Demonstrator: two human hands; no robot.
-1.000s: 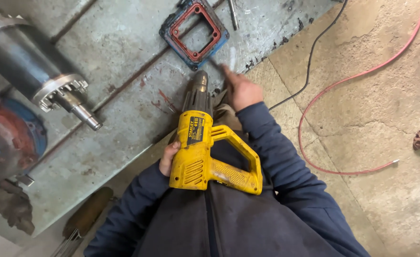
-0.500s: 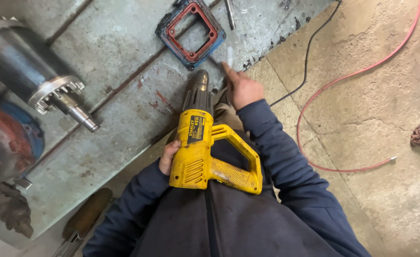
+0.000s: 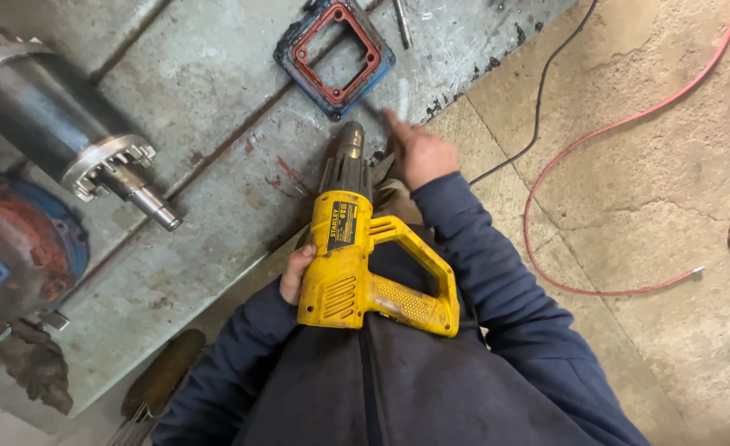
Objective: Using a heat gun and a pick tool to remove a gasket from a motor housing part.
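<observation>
Gripping the yellow heat gun (image 3: 356, 264) at frame centre, my left hand (image 3: 296, 274) is closed around its body; my right hand (image 3: 418, 155), blurred, seemingly pinches a thin tool toward the square gasket frame (image 3: 334, 55) above.

Yellow, navy, rust and worn grey-blue.

Bright yellow heat gun (image 3: 356, 272) with black label and dull grey metal nozzle, ribbed vents on the body. Navy blue sleeves and jacket (image 3: 431, 380). Square cover plate (image 3: 334, 56) in chipped blue, edged with a red-orange gasket. Worn grey-blue metal bench (image 3: 208, 91), scratched, flecked with rust-red. Dark blue-black motor (image 3: 42, 124) with silver flange. Rust-brown round casing (image 3: 18, 248) with a blue patch. Red hose (image 3: 596, 149) and thin black cable (image 3: 538, 107) over beige, cracked concrete floor (image 3: 670, 215).
</observation>
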